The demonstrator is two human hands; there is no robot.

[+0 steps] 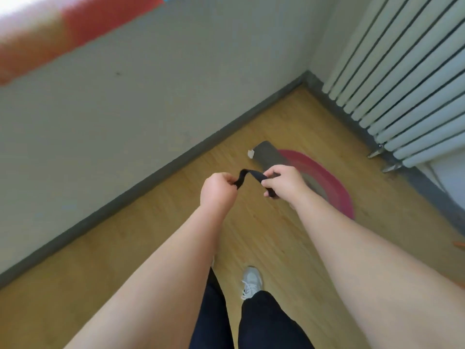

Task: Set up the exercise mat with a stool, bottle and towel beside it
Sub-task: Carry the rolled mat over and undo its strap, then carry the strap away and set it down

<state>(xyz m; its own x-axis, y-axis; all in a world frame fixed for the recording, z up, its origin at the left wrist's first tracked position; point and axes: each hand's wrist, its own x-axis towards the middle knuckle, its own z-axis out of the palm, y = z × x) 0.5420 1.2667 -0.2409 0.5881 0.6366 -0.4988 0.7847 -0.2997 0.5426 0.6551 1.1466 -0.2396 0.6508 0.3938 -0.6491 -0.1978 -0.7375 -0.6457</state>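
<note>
Both hands (217, 188) (284, 183) pinch flat black strap (251, 175).

No legible text — none anywhere.

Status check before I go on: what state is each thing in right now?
Black strap: held between both grips, not around the mat.
Left-hand grip: pinches one strap end.
Right-hand grip: holds the other end.
Grey exercise mat: rolled up, lying on the floor.

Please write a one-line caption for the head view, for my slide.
Left hand and right hand hold a black strap over the floor; the mat lies beyond, near a radiator.
</note>
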